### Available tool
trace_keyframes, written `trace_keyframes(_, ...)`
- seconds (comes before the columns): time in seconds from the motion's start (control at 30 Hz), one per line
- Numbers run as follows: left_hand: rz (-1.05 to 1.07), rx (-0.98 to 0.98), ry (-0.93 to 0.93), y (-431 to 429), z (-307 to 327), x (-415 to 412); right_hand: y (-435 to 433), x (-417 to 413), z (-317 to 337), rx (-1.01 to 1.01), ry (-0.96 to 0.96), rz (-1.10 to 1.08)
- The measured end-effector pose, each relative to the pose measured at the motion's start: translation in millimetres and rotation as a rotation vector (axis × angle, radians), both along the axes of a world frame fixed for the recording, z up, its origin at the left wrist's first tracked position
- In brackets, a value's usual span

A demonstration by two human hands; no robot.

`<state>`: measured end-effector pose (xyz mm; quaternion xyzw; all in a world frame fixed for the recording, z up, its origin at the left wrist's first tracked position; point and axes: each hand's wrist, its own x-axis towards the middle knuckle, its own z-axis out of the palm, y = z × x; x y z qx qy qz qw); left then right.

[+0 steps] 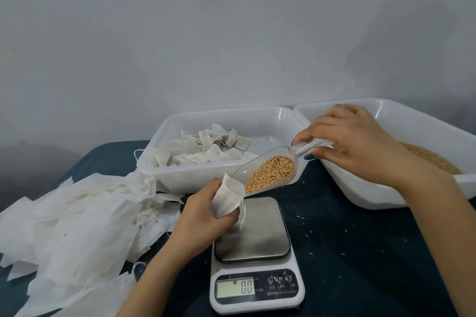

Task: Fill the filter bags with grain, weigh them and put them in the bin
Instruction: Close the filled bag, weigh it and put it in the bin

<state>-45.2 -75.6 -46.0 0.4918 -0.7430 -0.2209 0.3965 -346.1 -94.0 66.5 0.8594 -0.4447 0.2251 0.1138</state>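
My left hand (pixel 206 211) grips a small white filter bag (pixel 228 197) above the scale (pixel 255 260), its mouth turned up toward the scoop. My right hand (pixel 353 141) holds the handle of a clear plastic scoop (pixel 270 170), tilted down to the left, with golden grain in it and its lip at the bag's mouth. The scale's steel plate is bare and its display reads 0.0. A white bin (pixel 257 118) behind the scale holds several filled bags. A second white bin (pixel 401 116) at the right holds loose grain (pixel 427 157).
A heap of empty white filter bags (pixel 77 219) with strings lies at the left on the dark blue cloth (pixel 360 252). Stray grains dot the cloth beside the scale. A grey wall stands behind the bins.
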Motion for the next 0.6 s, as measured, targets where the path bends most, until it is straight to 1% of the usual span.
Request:
trace_keyframes(0.13, -0.042, 0.012, 0.026, 2, 3, -3, 2, 4, 6, -0.082, 0.044, 0.009)
trace_keyframes(0.37, -0.125, 0.032, 0.047, 6, 4, -5, 10, 11, 18, -0.052, 0.106, 0.003)
trace_keyframes(0.6, -0.167, 0.065, 0.089, 7, 5, -6, 13, 12, 23, -0.122, 0.119, 0.026)
